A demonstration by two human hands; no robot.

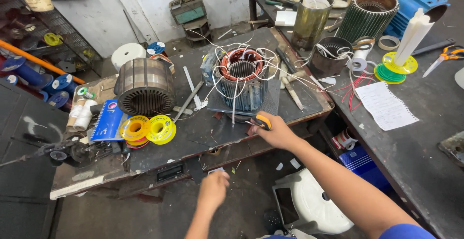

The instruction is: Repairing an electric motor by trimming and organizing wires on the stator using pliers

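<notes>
My right hand (274,131) grips a tool with an orange and black handle (261,120) at the front of the workbench (193,137), just below a finned motor stator (241,82) with copper windings and loose white leads. My left hand (212,189) hangs lower, below the bench's front edge, fingers curled; whether it holds anything is unclear. A bare dark stator core (145,86) lies to the left of the wound one.
Yellow tape rolls (147,129) and a blue notebook (107,120) sit at the bench's left. A second table (415,142) on the right carries stators, scissors (442,57), a paper sheet (386,104) and white tubes. A white stool (309,202) stands below.
</notes>
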